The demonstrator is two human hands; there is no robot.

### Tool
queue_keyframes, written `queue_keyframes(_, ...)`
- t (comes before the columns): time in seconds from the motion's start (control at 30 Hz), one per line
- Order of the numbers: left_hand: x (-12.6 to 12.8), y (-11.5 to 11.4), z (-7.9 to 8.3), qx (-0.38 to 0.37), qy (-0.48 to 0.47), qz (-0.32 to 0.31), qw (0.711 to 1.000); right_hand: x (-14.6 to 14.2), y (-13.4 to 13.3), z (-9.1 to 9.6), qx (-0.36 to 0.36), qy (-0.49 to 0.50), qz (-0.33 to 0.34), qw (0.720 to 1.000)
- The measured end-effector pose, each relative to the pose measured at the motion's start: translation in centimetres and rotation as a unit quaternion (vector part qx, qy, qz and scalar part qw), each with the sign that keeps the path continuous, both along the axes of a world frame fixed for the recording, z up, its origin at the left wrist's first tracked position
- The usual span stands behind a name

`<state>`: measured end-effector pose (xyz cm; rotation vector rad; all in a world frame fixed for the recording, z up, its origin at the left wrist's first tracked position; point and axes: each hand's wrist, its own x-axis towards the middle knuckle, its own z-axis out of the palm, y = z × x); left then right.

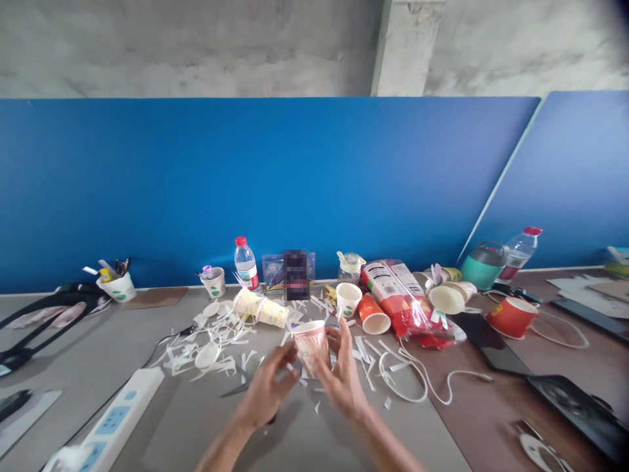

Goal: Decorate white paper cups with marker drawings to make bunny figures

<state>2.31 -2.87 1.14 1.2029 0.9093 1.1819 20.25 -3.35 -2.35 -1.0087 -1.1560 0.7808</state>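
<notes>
Background: bare concrete wall [187,49] above a blue partition [275,177] that runs along the back edge of the table [196,436].
Surface: table grey on the left and middle, brown toward the right edge.
Pink cup [308,342]: mid-table, between the 2 hands, mouth up, slightly tilted; 1 paper cup, ribbed look to its side.
Right hand [346,377]: fingers grasping the pink cup at its right side, thumb across the front, index finger raised.
Left hand [265,390]: fingers loosely curled at the cup's left side; cannot tell whether they press on it.
Paper strips [177,362]: white, scattered around the cup and to its left.
Yellow-patterned cups [272,313]: 2, on their sides, end to end, behind and left of the pink cup.
White cup [348,307]: upright, behind and right of the pink cup.
Orange cup [366,307]: on its side just beside the white cup, mouth toward the front edge.
Red packet [400,301]: right of the orange cup, toward the back edge.
Back edge, left to right: pen cup [118,290], 2nd small cup [215,286], red-capped bottle [246,267], lidded jar [350,267], teal container [484,267].
Front left: white power strip [122,410].
Front right: white cable [425,392], looped.
</notes>
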Motion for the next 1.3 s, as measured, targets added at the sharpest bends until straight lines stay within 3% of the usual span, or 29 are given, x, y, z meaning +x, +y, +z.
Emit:
queue_keyframes(0.1, -1.6, 1.5, -0.4, 0.055, 0.133, 0.129, 0.981, 1.1, 1.0, -0.9, 0.016, -0.062, -0.032, 0.997)
queue_keyframes(0.2, -2.8, 3.1, -1.7, 0.103, 0.182, 0.194, 0.958, 1.8, 2.0, -1.7, 0.046, -0.204, -0.104, 0.972)
queue_keyframes(0.33, -3.8, 4.8, -3.9, 0.123, 0.200, 0.233, 0.944, 1.7, 2.8, -2.0, 0.101, -0.341, -0.234, 0.905)
queue_keyframes(0.47, -4.5, 5.8, -4.8, 0.084, 0.182, 0.245, 0.948, 1.1, 3.0, -2.1, 0.142, -0.370, -0.276, 0.876)
queue_keyframes(1.0, -5.0, 6.8, -2.7, 0.054, 0.193, 0.245, 0.949, 1.1, 3.4, -1.6, 0.143, -0.318, -0.278, 0.895)
queue_keyframes(1.3, -5.3, 11.3, -1.0, 0.092, 0.294, 0.314, 0.898, 0.7, 3.6, -1.8, 0.182, -0.330, -0.299, 0.877)
